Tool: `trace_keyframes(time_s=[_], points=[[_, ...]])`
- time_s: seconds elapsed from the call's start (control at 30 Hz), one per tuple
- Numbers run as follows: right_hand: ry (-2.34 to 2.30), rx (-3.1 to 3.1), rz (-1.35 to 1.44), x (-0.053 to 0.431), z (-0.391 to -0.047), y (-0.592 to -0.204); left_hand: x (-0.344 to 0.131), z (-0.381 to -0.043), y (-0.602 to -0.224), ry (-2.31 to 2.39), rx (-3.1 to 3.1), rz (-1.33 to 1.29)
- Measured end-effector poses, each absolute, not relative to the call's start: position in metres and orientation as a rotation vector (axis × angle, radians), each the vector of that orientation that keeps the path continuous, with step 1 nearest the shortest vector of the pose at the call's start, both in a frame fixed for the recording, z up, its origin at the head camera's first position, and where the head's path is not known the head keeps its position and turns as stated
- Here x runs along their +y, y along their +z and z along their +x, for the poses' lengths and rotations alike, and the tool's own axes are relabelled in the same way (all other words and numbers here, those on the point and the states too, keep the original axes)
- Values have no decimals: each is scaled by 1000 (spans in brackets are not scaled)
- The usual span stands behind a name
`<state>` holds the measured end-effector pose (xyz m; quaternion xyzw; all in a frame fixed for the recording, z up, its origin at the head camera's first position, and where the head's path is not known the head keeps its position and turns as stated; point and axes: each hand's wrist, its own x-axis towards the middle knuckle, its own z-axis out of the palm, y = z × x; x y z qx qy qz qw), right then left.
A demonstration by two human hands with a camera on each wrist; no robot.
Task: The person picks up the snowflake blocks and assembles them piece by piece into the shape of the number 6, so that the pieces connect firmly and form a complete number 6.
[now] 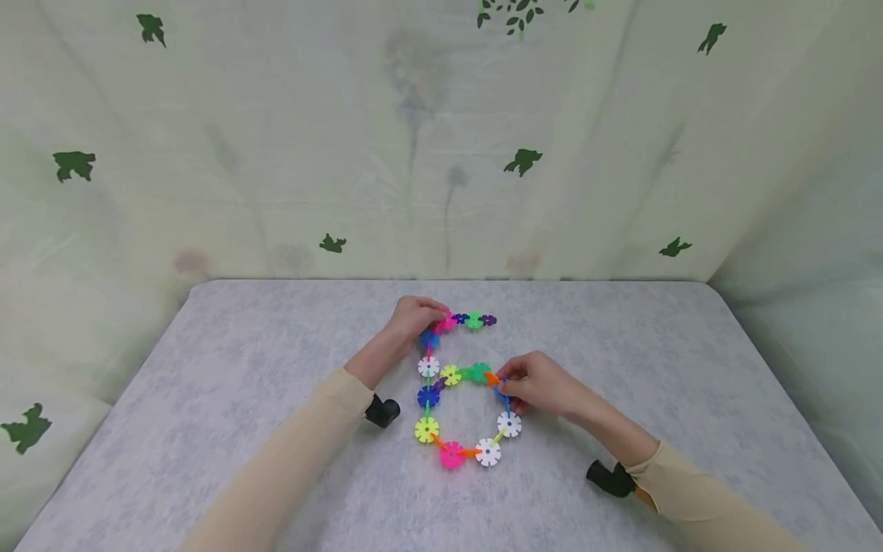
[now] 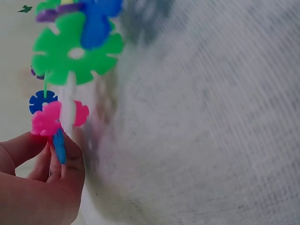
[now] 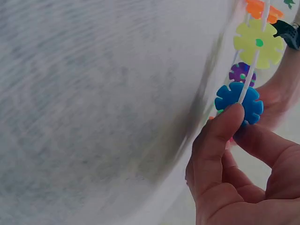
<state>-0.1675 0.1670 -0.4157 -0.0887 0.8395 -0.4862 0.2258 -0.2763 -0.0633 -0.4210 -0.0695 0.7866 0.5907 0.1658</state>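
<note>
Notched plastic snowflake discs point(image 1: 451, 455), linked edge to edge, form a ring with a tail rising from its left side and bending right at the top. At that bend my left hand point(image 1: 411, 318) pinches the chain. Its fingertips meet a blue disc point(image 2: 59, 146) beside a pink disc point(image 2: 46, 120) in the left wrist view. My right hand point(image 1: 541, 383) grips the ring's right side, with thumb and finger on a blue disc point(image 3: 240, 101). A white disc point(image 1: 510, 424) sits just below that hand, and an orange disc point(image 1: 492, 378) just above it.
Under the chain lies a grey mottled tabletop point(image 1: 276, 330). Behind it hangs a pale curtain point(image 1: 276, 138) with green leaf prints. Black wrist-camera mounts point(image 1: 610, 479) stick out near both sleeves.
</note>
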Motion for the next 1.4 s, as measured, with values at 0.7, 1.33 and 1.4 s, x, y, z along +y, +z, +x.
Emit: trace_keyframes(time_s=[0.7,1.33,1.4], points=[[-1202,2397,-274,169,-160,-412,-66,-269,-425,1534,2421,-59],[-1212,2414,-309,169,-164,-420,-66,-277,-437,1274,2522,442],[-1208,2419,-305,169,-165,-420,-67,-276,-436,1285,2517,426]])
